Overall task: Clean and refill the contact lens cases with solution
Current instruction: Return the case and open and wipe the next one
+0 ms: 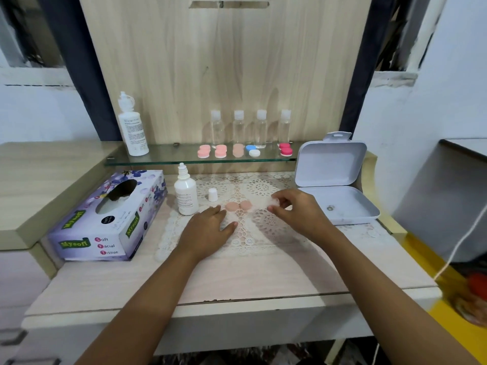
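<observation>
A peach contact lens case (238, 206) lies on the lace mat (263, 191) with both lids on. My left hand (210, 227) rests flat on the mat just in front of it, fingers straight. My right hand (295, 209) pinches a small white wad, seemingly tissue (274, 202), to the right of the case. A small solution bottle (185, 194) stands uncapped at the mat's left edge, its white cap (212, 194) beside it. Several more lens cases (220, 151) sit on the glass shelf (158, 160).
A tissue box (110, 217) lies at the left. A large solution bottle (133, 127) and several clear small bottles (238, 127) stand on the shelf. An open white plastic box (340, 204) sits at the right. A white cord (458, 248) hangs beyond the table's right edge.
</observation>
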{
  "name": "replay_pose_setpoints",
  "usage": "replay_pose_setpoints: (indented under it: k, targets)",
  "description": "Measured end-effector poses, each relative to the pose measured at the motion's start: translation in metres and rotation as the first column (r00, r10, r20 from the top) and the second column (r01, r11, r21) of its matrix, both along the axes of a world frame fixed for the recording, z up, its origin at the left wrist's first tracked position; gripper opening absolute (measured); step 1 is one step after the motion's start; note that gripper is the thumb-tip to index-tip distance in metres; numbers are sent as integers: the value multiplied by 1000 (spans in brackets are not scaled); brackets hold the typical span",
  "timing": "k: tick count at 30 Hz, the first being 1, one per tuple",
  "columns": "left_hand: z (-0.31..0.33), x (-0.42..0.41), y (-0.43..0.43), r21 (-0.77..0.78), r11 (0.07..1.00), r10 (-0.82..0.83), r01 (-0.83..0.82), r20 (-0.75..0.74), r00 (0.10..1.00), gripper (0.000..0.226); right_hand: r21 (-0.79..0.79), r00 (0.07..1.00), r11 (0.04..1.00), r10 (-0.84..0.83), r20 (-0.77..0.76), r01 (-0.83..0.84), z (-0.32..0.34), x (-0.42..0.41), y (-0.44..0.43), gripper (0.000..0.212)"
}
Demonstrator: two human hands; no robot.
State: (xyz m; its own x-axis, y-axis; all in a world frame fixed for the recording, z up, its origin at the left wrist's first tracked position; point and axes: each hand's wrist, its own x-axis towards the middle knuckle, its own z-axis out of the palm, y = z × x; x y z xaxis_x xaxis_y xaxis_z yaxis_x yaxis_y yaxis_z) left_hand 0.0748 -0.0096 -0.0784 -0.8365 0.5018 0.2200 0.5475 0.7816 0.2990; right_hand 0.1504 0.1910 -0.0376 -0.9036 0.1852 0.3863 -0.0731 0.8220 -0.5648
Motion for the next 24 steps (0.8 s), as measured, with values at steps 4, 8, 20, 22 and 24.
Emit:
replay_pose_setpoints:
  k: [4,8,20,22,24]
  targets:
    - [1,1,0,4,1000,5,-5,27,1000,56,22,997,997,-74,-26,75,12,11,17,29]
    - [1,2,0,-2,1000,11,-11,38,999,55,57,986,985,-160,-48,162,17,20,40,26]
    - [0,0,0,22,1000,1,-2,80,997,57,198,954,938,-297,37,285,1,27,98,33]
    - [0,0,0,18,1000,-2,0,74,997,56,292,958,921,-284,50,258,-2,25,101,33]
    - [-1,0,0,20,1000,-4,2,69,998,56,402,964,889,-262,54,219,-2,23,102,32]
